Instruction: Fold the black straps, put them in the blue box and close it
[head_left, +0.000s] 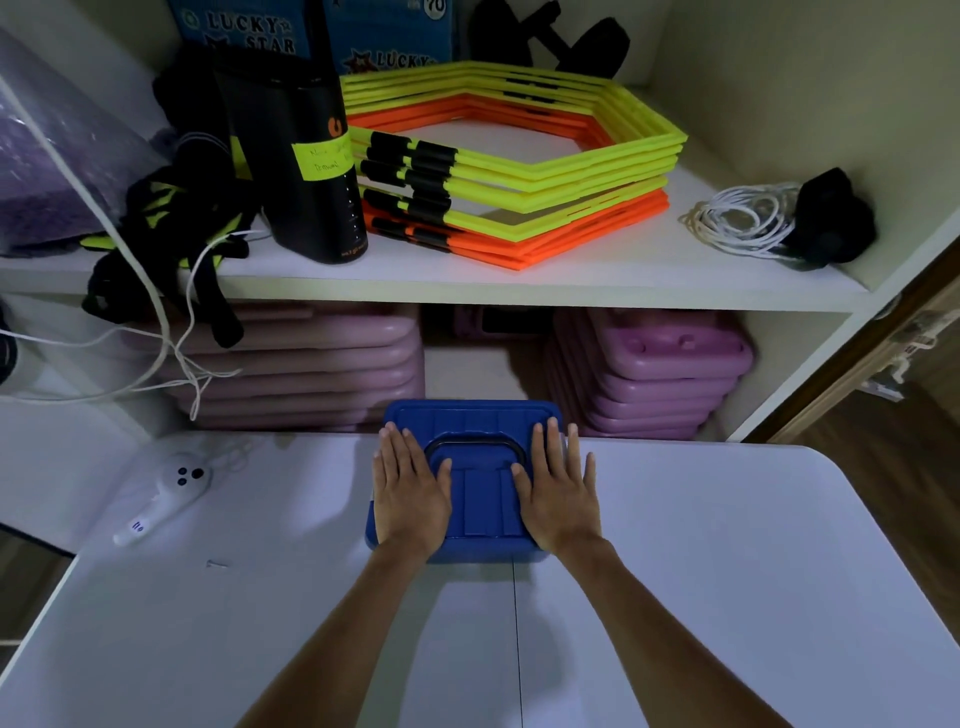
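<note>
The blue box (470, 421) stands at the far middle of the white table (727, 571), its lid down on top. A black handle (470, 441) lies flat in the lid's recess. My left hand (408, 491) lies palm-down on the left side of the lid, fingers spread. My right hand (558, 493) lies palm-down on the lid's right side, fingers also apart. No black straps show on the table; the box's inside is hidden.
A white handheld controller (166, 493) lies on the table's left, and a small screw (215, 564) sits nearer me. Behind the table a shelf unit holds yellow and orange hexagon frames (519, 171), a black cylinder (306, 171), black-and-yellow straps (171, 228) and white cord (737, 218). Pink steps (654, 374) sit below.
</note>
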